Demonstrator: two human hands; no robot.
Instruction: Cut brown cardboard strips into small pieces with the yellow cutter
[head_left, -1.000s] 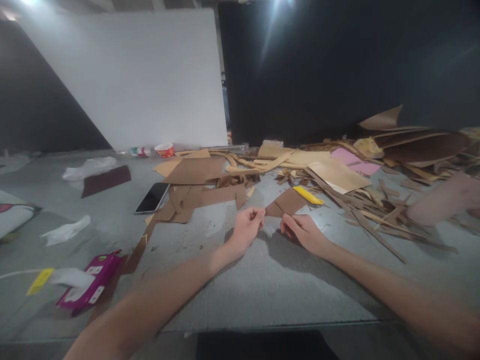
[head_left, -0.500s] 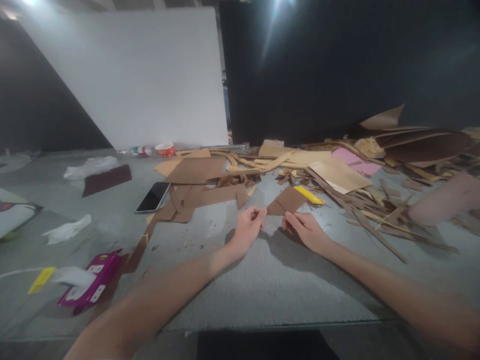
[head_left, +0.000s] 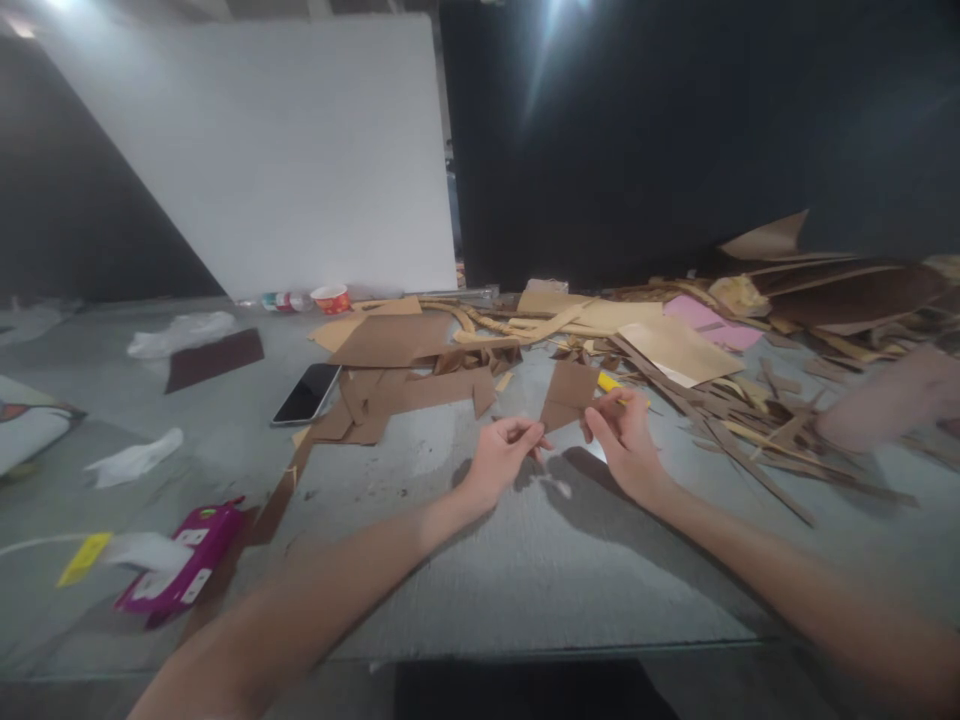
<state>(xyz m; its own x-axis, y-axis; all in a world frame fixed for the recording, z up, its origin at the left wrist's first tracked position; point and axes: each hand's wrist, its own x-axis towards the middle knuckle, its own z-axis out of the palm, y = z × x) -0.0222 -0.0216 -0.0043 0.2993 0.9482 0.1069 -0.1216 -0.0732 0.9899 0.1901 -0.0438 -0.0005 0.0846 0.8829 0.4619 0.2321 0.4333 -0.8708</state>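
Brown card lifted off the grey surface

Brown card piece (head_left: 568, 392) now stands tilted up between both hands; half a second ago it lay nearly flat just beyond the fingertips. The left hand (head_left: 501, 457) pinches its lower left corner between thumb and fingers, loosely closed around that edge. The right hand (head_left: 626, 445) has come up with it, fingers curled and touching the card's right side; whether it grips the card firmly cannot be told. With the card raised, the yellow knife (head_left: 609, 383) behind it is mostly hidden, only its end showing beside the right fingers. The lift suggests the piece is being handled in the air rather than worked flat. Further out, more brown offcuts (head_left: 409, 385) lie left of the hands, a phone (head_left: 306, 393) beyond them, and a pink box (head_left: 180, 572) near the surface (head_left: 525, 570) edge.
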